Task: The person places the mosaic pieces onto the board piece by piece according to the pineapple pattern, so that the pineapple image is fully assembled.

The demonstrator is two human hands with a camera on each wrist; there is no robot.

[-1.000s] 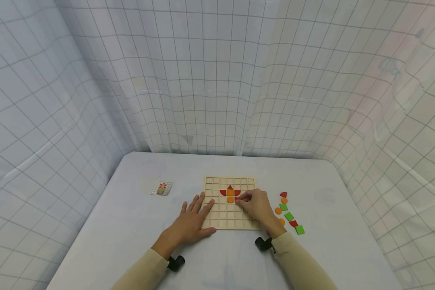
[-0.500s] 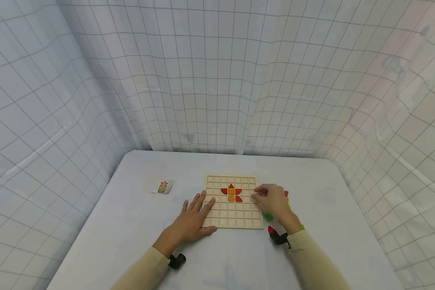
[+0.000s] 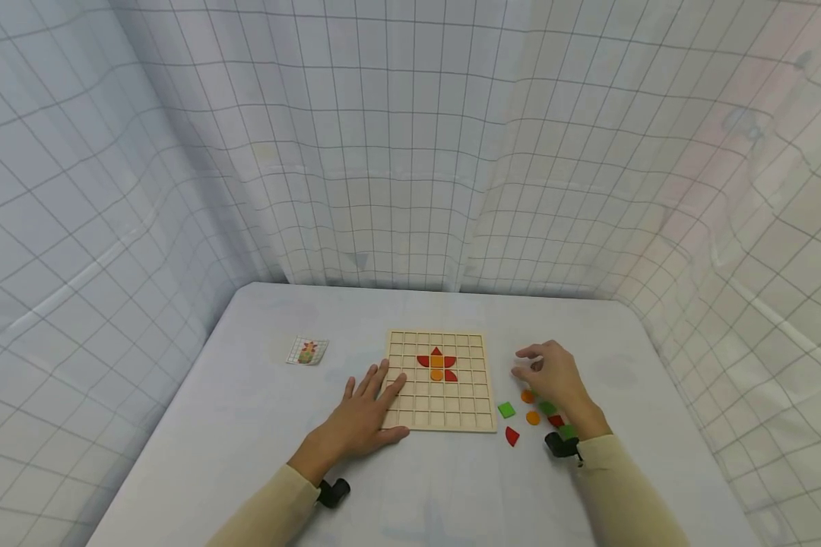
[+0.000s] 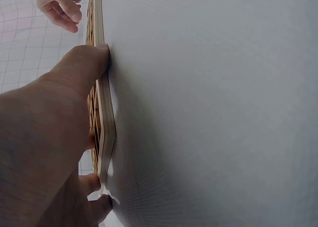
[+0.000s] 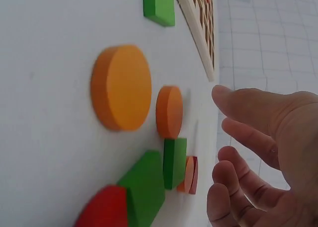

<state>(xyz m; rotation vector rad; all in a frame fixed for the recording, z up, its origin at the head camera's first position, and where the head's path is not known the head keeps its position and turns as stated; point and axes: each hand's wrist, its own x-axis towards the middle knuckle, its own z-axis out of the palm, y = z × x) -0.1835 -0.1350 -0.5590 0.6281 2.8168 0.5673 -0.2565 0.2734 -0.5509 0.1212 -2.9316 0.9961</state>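
A wooden grid board (image 3: 445,410) lies on the white table. On it an orange square (image 3: 437,362), an orange disc (image 3: 436,375) and several red pieces form a small figure. My left hand (image 3: 359,418) rests at the board's left side with fingers spread over its edge; in the left wrist view the thumb (image 4: 82,63) lies along the board's side. My right hand (image 3: 550,376) hovers right of the board above loose pieces, thumb and fingers apart, nothing between them. Beneath it in the right wrist view are orange discs (image 5: 126,88) and green squares (image 5: 146,187).
A small printed picture card (image 3: 307,352) lies left of the board. Between board and right hand sit a green square (image 3: 506,410) and a red quarter-circle (image 3: 511,436). A gridded white curtain (image 3: 410,152) encloses the table.
My right hand has let go of a red quarter-circle on the board, beside the orange disc, and moved right over the loose pieces. My left hand has stayed in place.
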